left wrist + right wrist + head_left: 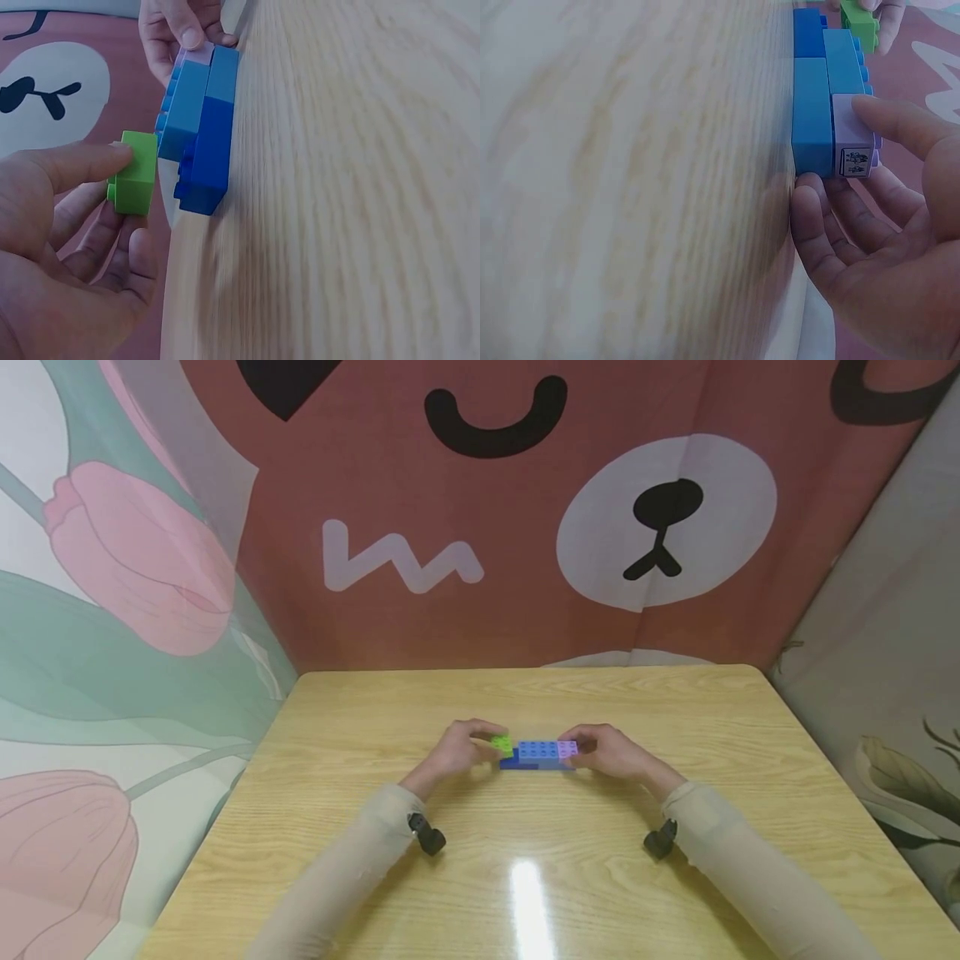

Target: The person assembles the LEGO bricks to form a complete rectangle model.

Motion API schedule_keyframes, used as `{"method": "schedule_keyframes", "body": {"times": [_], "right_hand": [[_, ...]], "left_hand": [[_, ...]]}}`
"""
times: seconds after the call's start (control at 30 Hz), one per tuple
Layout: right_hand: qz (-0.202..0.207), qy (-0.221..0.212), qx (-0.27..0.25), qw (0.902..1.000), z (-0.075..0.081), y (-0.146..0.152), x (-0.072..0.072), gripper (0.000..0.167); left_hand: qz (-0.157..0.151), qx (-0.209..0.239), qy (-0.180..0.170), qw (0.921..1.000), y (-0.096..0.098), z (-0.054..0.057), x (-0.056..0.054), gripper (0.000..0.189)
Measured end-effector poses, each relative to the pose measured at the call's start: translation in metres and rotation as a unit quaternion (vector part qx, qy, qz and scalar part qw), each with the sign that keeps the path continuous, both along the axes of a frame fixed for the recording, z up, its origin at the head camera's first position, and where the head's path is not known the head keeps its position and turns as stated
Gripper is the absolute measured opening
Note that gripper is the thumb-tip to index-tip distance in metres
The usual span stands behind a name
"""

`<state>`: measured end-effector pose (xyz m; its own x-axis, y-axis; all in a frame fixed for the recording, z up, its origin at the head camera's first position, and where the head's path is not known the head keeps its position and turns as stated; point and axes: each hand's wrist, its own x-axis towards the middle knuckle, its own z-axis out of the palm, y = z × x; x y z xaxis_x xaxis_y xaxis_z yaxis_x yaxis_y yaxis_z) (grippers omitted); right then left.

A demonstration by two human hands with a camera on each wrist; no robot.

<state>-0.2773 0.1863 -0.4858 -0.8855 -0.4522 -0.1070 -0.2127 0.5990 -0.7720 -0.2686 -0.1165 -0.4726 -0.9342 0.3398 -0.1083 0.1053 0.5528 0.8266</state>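
Observation:
A two-layer row of building bricks lies on the table. Its bottom layer joins a dark blue brick (206, 161) and a lighter blue brick (811, 112). On top sit a blue brick (537, 750) and, at the right end, a lilac brick (853, 124) with a printed side. My left hand (456, 750) pinches a lime green brick (136, 172) between thumb and fingers, just above the bare studs of the dark blue brick and apart from it. My right hand (611, 752) holds the lilac brick, thumb on its near side, fingers behind it and at the row's end.
The wooden table (375, 710) carries a bright light reflection near the front. A brown bear-print cloth (510, 610) hangs behind its far edge. Floral cloths hang at the left and right. A small black camera (427, 835) is strapped to each wrist.

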Motion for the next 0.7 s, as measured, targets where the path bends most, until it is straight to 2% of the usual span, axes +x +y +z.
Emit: {"method": "schedule_keyframes", "body": {"times": [0.27, 0.7], "right_hand": [[0.000, -0.002, -0.004, 1.0000, 0.000, 0.000, 0.000, 0.032], [-0.004, -0.011, -0.004, 0.9999, -0.002, 0.001, -0.001, 0.032]], "left_hand": [[-0.005, -0.017, 0.000, 0.9998, 0.007, -0.004, 0.000, 0.038], [-0.008, -0.012, -0.001, 0.9999, 0.011, -0.009, 0.000, 0.037]]}}
